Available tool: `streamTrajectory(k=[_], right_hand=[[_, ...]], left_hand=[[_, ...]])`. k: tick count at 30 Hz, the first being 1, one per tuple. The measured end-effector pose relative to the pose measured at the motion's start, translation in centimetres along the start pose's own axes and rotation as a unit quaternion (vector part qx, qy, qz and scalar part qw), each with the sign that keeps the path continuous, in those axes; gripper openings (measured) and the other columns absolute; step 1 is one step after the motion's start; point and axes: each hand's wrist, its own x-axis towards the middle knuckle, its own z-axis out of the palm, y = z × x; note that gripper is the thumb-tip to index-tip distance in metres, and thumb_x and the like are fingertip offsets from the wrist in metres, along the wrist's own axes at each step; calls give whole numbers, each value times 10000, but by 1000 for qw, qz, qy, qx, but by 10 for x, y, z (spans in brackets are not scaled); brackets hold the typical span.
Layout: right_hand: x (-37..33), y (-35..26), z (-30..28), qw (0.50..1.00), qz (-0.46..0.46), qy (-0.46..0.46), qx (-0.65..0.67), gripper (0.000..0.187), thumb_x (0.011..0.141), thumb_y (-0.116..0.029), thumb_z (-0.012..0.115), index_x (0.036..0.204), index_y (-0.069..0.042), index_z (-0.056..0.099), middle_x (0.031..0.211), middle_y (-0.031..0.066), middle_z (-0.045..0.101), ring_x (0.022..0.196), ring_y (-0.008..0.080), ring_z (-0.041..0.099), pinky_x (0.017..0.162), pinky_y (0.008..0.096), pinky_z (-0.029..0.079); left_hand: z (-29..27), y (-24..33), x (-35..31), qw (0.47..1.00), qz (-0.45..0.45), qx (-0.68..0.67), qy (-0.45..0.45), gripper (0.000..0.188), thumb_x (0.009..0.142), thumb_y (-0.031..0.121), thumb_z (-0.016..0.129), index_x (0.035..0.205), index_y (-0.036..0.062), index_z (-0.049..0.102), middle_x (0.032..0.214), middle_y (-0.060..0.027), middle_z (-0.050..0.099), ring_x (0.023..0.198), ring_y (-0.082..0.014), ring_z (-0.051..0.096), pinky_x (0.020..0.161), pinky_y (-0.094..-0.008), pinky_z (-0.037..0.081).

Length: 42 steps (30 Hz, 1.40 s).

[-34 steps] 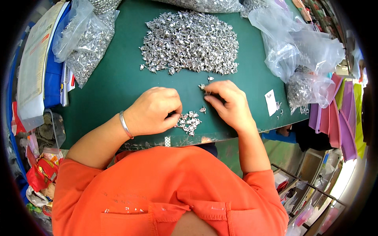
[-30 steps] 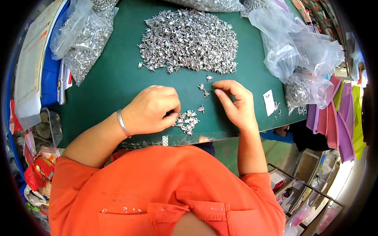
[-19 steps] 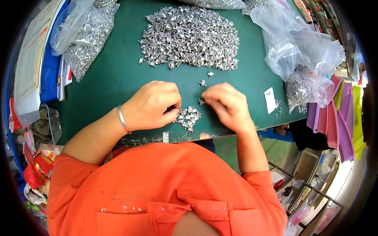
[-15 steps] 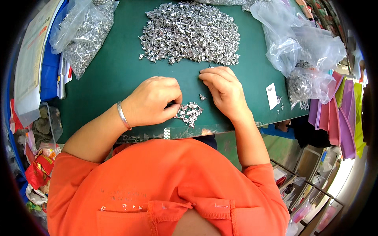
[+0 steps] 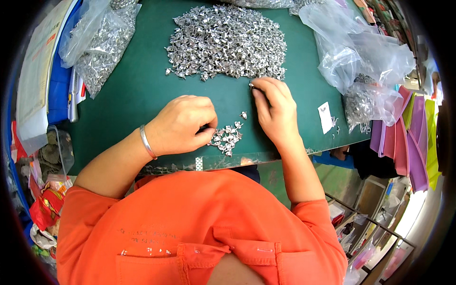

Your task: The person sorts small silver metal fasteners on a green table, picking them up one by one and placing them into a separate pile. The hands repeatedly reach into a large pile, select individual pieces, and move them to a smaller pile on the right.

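Observation:
A big heap of small shiny silver pieces (image 5: 227, 40) lies at the far middle of the green table (image 5: 128, 95). My right hand (image 5: 275, 111) reaches to the heap's near edge, fingertips pinching a single silver piece (image 5: 251, 85). My left hand (image 5: 183, 124), with a metal bangle on the wrist, rests curled on the table; its fingertips touch a small pile of the same silver pieces (image 5: 226, 138) near the front edge. One loose piece (image 5: 243, 114) lies between the hands.
Clear plastic bags holding silver pieces sit at the far left (image 5: 97, 42) and at the right (image 5: 361, 66). A small white card (image 5: 326, 117) lies right of my right hand. Coloured folders (image 5: 408, 133) hang off the right; papers and a blue tray (image 5: 42, 80) sit left.
My right hand moved from beside the small pile forward to the big heap's near edge. My left hand stayed by the small pile.

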Motion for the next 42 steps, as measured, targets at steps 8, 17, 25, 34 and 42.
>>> streamTrajectory(k=[8,17,25,34,42], right_hand=[[-10,3,-16,984,7,-146,102,213,804,82,689,968,-53,709,987,94,681,928,319,649,830,402,532],[-22,-24,-21,953,0,-204,225,371,773,159,552,1062,-7,716,1123,139,691,1018,348,646,909,406,527],[44,-28,31,963,-197,-177,50,407,723,46,633,1127,13,676,1205,130,639,1138,336,601,965,424,523],[-14,-3,-21,994,35,-81,70,410,738,133,569,1101,-11,693,1150,133,662,1045,355,618,922,430,521],[-25,-11,-22,985,117,40,117,353,857,141,523,1148,3,665,1095,167,688,1026,329,672,905,392,542]], left_hand=[[0,1,-1,1000,1,-1,-2,86,761,24,711,789,58,639,846,-67,624,744,-260,624,694,-374,494],[-4,18,-4,996,-50,-2,70,171,777,-54,657,936,9,648,949,-140,634,876,-337,636,782,-405,523],[-24,-20,1,964,-157,110,182,365,838,-57,640,1200,-29,602,1085,-161,621,929,-276,678,831,-362,562],[-19,-1,3,978,-145,19,147,281,873,-90,621,1132,1,678,1048,-108,648,873,-179,682,734,-272,547],[-4,10,13,989,-56,70,115,242,847,-60,679,1080,4,694,1068,-137,657,920,-298,670,800,-353,552]])
